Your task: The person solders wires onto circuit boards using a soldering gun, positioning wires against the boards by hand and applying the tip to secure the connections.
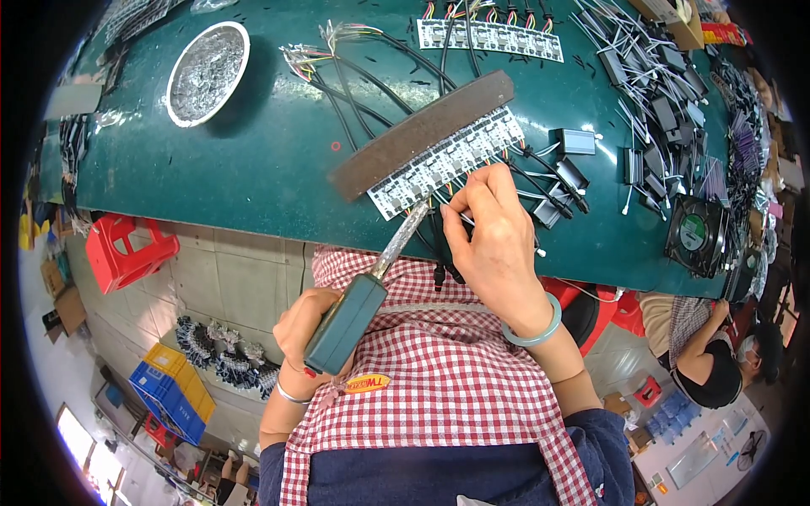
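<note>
My left hand (305,327) is wrapped round the green handle of a soldering iron (344,324). The iron's silvery tip meets the near edge of a white circuit board strip (403,187) at its left part. Just right of that tip, my right hand (494,228) is closed in a pinch on a thin wire at the same edge; the fingers partly hide it. Along the board's far side lies a long brown bar (422,133). Black cables (359,103) with stripped, coloured ends stick out beyond the bar. More black leads with connectors (553,181) hang off the board's near side.
A white-rimmed bowl (245,52) lined with foil stands at the left. Another board strip (489,40) lies at the back. On the right are heaped black cases with white wires (658,105) and a black fan (697,236). A co-worker (717,358) sits at the far right.
</note>
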A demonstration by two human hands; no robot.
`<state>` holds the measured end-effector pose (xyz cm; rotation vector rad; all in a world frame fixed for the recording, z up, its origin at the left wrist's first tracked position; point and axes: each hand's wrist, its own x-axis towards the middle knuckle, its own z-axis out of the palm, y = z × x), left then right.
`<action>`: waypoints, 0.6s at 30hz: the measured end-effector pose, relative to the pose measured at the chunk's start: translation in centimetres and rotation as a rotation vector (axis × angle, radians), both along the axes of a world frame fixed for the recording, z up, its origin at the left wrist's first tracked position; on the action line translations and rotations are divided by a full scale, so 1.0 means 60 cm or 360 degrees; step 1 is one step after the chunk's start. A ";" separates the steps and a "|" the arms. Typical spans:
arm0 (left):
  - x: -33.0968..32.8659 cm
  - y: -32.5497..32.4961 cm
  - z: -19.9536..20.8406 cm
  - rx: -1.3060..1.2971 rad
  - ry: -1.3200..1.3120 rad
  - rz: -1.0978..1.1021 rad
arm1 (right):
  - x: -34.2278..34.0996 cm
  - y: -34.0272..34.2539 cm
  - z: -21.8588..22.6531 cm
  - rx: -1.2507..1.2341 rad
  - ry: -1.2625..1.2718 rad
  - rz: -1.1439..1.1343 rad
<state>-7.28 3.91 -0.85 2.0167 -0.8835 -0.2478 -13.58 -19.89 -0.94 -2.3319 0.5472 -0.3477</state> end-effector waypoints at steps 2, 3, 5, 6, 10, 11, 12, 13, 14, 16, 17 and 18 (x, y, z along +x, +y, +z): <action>0.003 0.001 0.001 0.0028 -0.0002 -0.0043 | 0.000 0.000 0.000 0.0000 0.0012 -0.0001; 0.004 0.001 0.001 0.0028 -0.0003 -0.0043 | 0.000 0.000 0.000 0.0000 0.0011 -0.0001; 0.005 0.000 0.000 -0.0022 -0.0019 -0.0061 | 0.000 0.000 0.000 0.0004 0.0009 0.0008; 0.006 -0.002 0.001 -0.0021 -0.0019 -0.0061 | 0.000 0.000 0.001 0.0005 0.0009 0.0007; 0.007 -0.008 0.006 -0.0035 -0.0033 -0.0013 | 0.001 0.000 0.000 -0.0005 0.0011 0.0015; 0.008 -0.008 0.006 -0.0035 -0.0041 -0.0020 | 0.000 0.000 -0.001 -0.0017 0.0007 0.0013; 0.010 -0.007 0.007 -0.0036 -0.0042 -0.0022 | 0.000 0.000 -0.001 -0.0017 0.0007 0.0011; 0.012 -0.006 0.007 -0.0030 -0.0046 -0.0045 | 0.000 0.001 -0.002 -0.0028 0.0006 0.0007; 0.013 -0.005 0.007 -0.0024 -0.0052 -0.0068 | 0.000 0.001 -0.003 -0.0038 0.0005 0.0005; 0.012 -0.004 0.006 -0.0060 -0.0050 -0.0055 | 0.000 0.001 -0.002 -0.0028 0.0002 0.0008; 0.011 -0.003 0.005 -0.0097 -0.0046 -0.0041 | 0.000 0.001 -0.002 -0.0019 0.0001 0.0012; 0.011 -0.001 0.005 -0.0096 -0.0047 -0.0042 | 0.000 0.001 -0.001 -0.0018 0.0000 0.0011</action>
